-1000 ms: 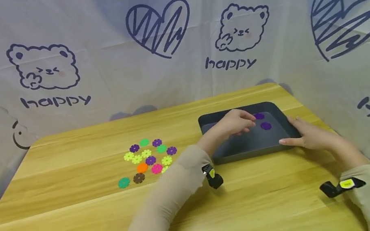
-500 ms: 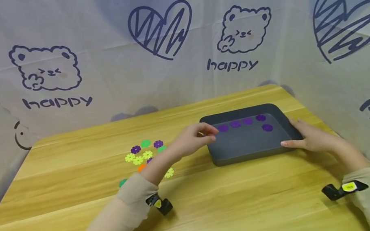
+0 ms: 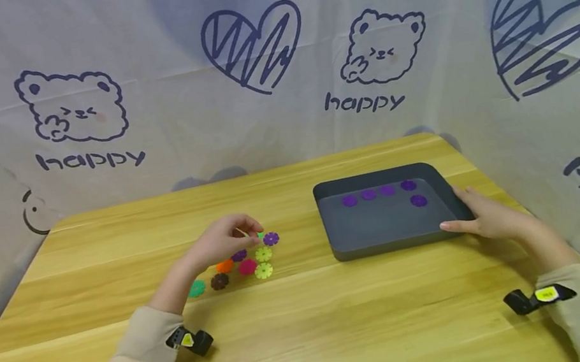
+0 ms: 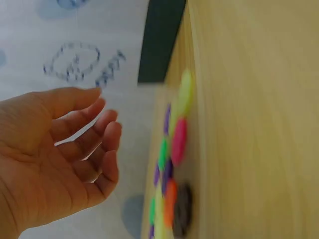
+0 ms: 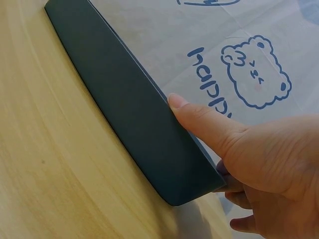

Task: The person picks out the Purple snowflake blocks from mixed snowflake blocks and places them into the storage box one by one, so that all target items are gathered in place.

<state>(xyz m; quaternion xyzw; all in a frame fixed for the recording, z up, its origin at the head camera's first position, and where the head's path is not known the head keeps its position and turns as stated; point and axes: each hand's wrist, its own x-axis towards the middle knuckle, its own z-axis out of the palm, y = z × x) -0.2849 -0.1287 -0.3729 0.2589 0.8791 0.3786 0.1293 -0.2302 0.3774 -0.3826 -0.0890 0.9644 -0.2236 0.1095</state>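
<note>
My left hand hovers over a loose group of flower-shaped plastic discs on the table. Its fingers are loosely bent in the left wrist view, with nothing between them and the thumb. A purple disc lies just beyond the fingertips, and the hand covers some others. At the right, my right hand holds the near right corner of a dark grey rectangular tray. The thumb rests on the rim while the other fingers go round the side, partly hidden. Several purple discs lie inside, along the tray's far side.
Around the left hand lie yellow discs, a pink disc, an orange disc, a brown disc and a teal disc. A printed cloth hangs behind the wooden table.
My left hand has moved left, from above the tray to over the loose discs, uncovering the row of purple discs in the tray. My right hand has stayed at the tray's corner.
</note>
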